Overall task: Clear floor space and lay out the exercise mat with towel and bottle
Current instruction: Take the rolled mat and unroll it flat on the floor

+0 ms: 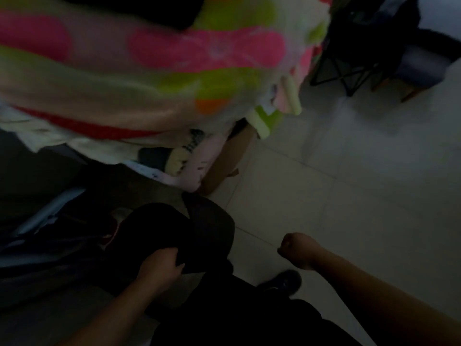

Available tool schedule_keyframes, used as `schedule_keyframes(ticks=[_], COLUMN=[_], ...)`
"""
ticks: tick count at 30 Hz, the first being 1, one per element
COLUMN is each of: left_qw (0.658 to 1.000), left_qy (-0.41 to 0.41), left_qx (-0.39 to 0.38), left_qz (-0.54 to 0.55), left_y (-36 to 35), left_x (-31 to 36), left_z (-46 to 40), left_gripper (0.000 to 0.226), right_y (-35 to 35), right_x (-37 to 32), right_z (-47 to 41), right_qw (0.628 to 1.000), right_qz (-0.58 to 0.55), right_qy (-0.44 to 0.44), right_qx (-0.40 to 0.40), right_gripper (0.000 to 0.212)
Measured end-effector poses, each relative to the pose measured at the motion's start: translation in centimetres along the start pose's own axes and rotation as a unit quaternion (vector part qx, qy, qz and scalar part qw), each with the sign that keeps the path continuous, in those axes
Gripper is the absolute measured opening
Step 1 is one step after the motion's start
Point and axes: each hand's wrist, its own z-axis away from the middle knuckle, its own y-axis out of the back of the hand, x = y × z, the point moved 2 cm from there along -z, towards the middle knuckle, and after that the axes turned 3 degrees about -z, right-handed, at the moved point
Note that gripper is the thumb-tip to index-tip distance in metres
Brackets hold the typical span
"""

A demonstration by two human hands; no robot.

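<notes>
The scene is dark and blurred. My left hand (pixel 161 265) grips a dark, bulky piece of fabric or bag (pixel 189 228) low at the centre left, fingers curled over its edge. My right hand (pixel 298 248) hovers above the pale tiled floor (pixel 349 196) with its fingers closed in a fist and nothing visible in it. No mat, towel or bottle can be made out with certainty.
A bed with a pink, green and orange flowered cover (pixel 149 58) fills the upper left, clothes hanging off its edge. A black wire-frame stand (pixel 349 68) and a dark chair stand at the upper right. Dark clutter (pixel 50 233) lies at left. My shoe (pixel 284 282) rests on the tiles.
</notes>
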Motion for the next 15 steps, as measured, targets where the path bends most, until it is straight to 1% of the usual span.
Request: schedule_keyframes(ticks=[3, 5, 7, 10, 12, 13, 15], left_qw=[1.000, 1.000, 0.999, 0.998, 0.997, 0.996, 0.994], left_qy=[0.005, 0.003, -0.007, -0.023, -0.034, -0.038, -0.057], left_qx=[0.001, -0.004, -0.003, -0.009, -0.022, -0.028, -0.030], left_qz=[-0.010, -0.029, -0.046, -0.051, -0.064, -0.077, -0.093], left_y=[-0.5, -1.0, -1.6, -3.1, -4.3, -4.9, -6.0], left_x=[4.6, 8.0, 11.7, 17.4, 21.2, 23.1, 27.2], left_z=[0.2, 0.1, 0.0, -0.2, -0.2, -0.2, 0.1], left_gripper=[0.037, 0.038, 0.037, 0.030, 0.024, 0.023, 0.023], right_y=[-0.1, -0.6, -1.4, -3.2, -4.7, -5.5, -7.1], right_x=[8.3, 13.9, 19.5, 27.3, 31.8, 33.9, 37.6], right_z=[1.7, 3.0, 4.3, 6.0, 7.3, 8.0, 9.7], right_qw=[0.996, 0.992, 0.985, 0.971, 0.962, 0.957, 0.948], right_qz=[-0.071, -0.108, -0.147, -0.209, -0.241, -0.254, -0.278], right_qy=[-0.046, -0.066, -0.086, -0.108, -0.127, -0.135, -0.150], right_qx=[0.013, 0.013, 0.021, 0.037, 0.034, 0.032, 0.032], right_gripper=[0.021, 0.017, 0.018, 0.020, 0.022, 0.026, 0.029])
